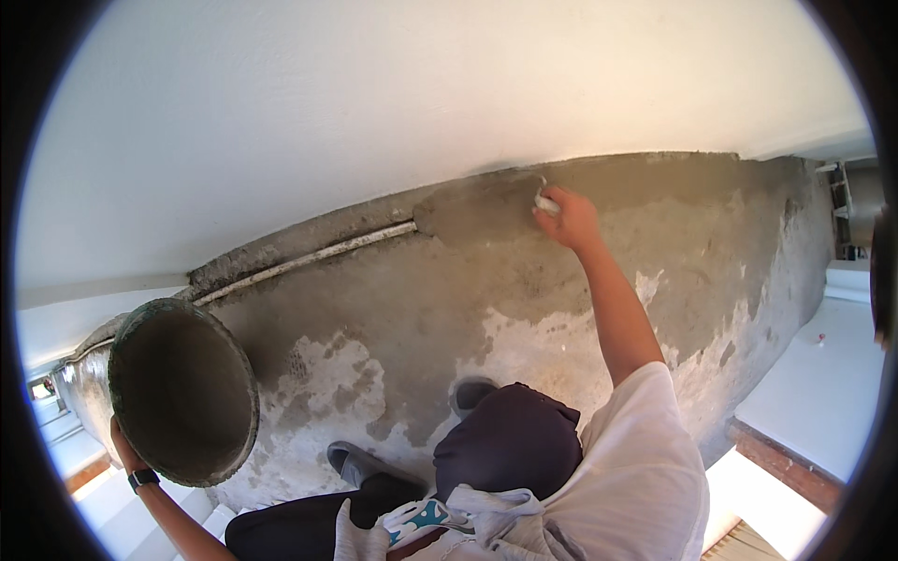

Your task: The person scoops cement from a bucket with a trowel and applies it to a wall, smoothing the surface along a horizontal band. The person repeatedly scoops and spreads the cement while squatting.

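My right hand (pixel 569 222) is closed round the pale handle of a trowel (pixel 546 203) at the far edge of the floor. The curved metal neck points toward the wall; its blade is hard to make out against the grey. Under it lies a smooth, damp-looking band of cement (pixel 486 201) along the foot of the wall. Off to the left, my left hand (pixel 126 449) grips the outer side of a round dark bucket (pixel 245 383), tilted so its opening faces me. The bucket's inside is dark and grey-coated, and most of that hand's fingers are hidden behind it.
A white wall (pixel 421 84) rises along the far side. A thin pale pipe (pixel 309 260) runs along its base at the left, ending near the cement band. Patchy grey floor (pixel 524 327) lies around my grey shoes (pixel 360 463). At the right stand a white ledge (pixel 814 365) and a ladder-like frame (pixel 839 201).
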A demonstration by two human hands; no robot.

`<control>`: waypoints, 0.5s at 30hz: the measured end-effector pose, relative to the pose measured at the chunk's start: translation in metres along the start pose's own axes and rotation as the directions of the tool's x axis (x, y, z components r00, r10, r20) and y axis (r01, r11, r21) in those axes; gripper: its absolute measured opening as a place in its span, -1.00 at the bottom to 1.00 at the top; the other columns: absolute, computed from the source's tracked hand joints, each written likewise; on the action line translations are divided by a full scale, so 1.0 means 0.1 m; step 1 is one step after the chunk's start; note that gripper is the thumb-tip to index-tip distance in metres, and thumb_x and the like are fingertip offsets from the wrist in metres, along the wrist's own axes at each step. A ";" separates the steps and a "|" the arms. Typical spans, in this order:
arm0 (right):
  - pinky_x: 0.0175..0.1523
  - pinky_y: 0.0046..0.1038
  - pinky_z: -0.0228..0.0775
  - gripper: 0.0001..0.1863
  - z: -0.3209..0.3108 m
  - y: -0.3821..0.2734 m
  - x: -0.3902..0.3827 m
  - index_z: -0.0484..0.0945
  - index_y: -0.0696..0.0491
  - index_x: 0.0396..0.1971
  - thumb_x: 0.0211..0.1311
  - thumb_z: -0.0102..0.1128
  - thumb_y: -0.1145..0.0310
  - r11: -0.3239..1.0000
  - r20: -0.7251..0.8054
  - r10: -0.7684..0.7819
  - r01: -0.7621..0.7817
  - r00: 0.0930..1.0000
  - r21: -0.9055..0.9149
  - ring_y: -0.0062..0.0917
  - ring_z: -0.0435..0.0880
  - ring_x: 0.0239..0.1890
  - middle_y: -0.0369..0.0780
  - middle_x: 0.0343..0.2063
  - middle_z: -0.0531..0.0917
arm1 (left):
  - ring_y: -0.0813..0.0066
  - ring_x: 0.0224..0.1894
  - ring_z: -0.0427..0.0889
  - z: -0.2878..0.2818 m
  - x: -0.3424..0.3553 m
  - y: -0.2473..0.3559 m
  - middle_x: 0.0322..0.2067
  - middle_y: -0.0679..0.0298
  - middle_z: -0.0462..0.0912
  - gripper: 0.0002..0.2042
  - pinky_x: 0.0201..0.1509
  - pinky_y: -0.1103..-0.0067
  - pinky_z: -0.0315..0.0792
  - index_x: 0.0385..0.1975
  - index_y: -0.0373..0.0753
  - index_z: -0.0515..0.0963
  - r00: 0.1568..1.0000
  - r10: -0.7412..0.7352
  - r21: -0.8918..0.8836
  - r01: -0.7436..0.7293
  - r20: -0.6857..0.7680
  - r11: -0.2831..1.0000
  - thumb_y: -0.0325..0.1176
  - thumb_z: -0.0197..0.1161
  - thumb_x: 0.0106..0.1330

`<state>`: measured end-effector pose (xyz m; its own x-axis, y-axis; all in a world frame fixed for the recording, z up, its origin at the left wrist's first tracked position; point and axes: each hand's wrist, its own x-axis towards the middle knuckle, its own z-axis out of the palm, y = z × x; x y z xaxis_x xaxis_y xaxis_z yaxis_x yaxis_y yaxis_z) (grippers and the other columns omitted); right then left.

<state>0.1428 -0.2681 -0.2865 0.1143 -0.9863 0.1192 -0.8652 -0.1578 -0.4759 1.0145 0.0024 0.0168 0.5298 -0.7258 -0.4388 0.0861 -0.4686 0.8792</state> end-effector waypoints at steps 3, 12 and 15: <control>-0.12 -0.16 0.52 -0.66 0.19 -0.24 0.09 0.66 -0.06 -0.21 0.04 0.38 0.11 0.999 0.006 -0.049 0.049 0.999 0.008 -0.16 0.69 -0.22 -0.17 -0.29 0.69 | 0.35 -0.15 0.66 0.15 -0.06 0.00 -0.16 0.25 0.72 -0.64 0.01 0.43 0.55 -0.10 -0.26 0.59 0.999 -0.033 -0.101 0.033 0.005 0.994 -0.13 -0.05 0.50; -0.11 -0.17 0.53 -0.63 -0.35 -0.39 -0.28 0.66 0.06 -0.22 0.09 0.36 0.10 0.993 0.066 0.102 -0.106 0.993 0.051 -0.12 0.69 -0.21 -0.10 -0.28 0.70 | 0.36 -0.18 0.66 0.01 0.00 -0.02 -0.17 0.24 0.72 -0.65 0.00 0.43 0.55 -0.12 -0.24 0.58 0.999 -0.012 -0.052 0.011 -0.029 0.999 -0.16 -0.10 0.53; -0.06 -0.13 0.51 -0.56 -0.56 -0.48 -0.43 0.64 0.15 -0.23 0.18 0.30 0.03 0.951 0.219 0.302 -0.310 0.928 0.004 -0.06 0.68 -0.17 0.00 -0.27 0.71 | 0.39 -0.17 0.65 0.07 -0.01 0.00 -0.16 0.28 0.71 -0.67 -0.03 0.46 0.55 -0.13 -0.23 0.58 0.999 -0.040 -0.085 0.037 -0.027 0.996 -0.18 -0.12 0.54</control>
<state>0.1519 -0.2157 -0.2201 -0.0479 -0.9735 -0.2236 -0.8560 0.1554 -0.4931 1.0079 -0.0009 0.0155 0.5487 -0.6927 -0.4681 0.1775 -0.4506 0.8749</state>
